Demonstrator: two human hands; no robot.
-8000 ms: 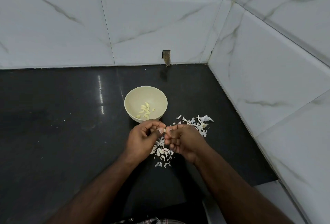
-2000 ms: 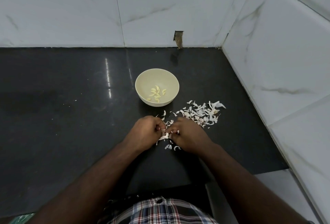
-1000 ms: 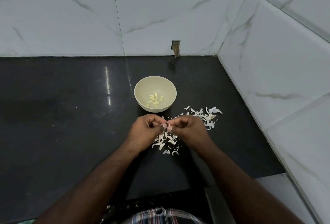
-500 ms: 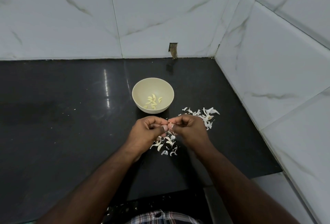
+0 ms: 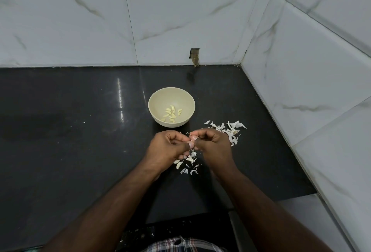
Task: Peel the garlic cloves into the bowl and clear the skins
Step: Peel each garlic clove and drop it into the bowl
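Walls: white marble-look tiles behind and to the right, meeting in a corner; a small rectangular cut-out sits low in the back wall
Bench: glossy black bench carrying everything, with light streaks reflected left of the bowl
Shirt: a strip of plaid cloth at the bottom edge
Left hand: left hand raised above the bench just in front of the bowl, fingers curled, thumb and fingertips pinching a small garlic piece
Right hand: right hand touching the left at the fingertips, fingers curled, pinching the same piece from the other side
Bowl: cream bowl upright near the bench's middle, apart from both hands
Skins: one heap of skins right of the bowl, partly behind the right hand; a smaller scatter below and between the hands
Peeled cloves: several pale peeled cloves on the bowl's floor
Garlic piece: garlic piece mostly hidden between the fingertips; whether skin is on it cannot be told
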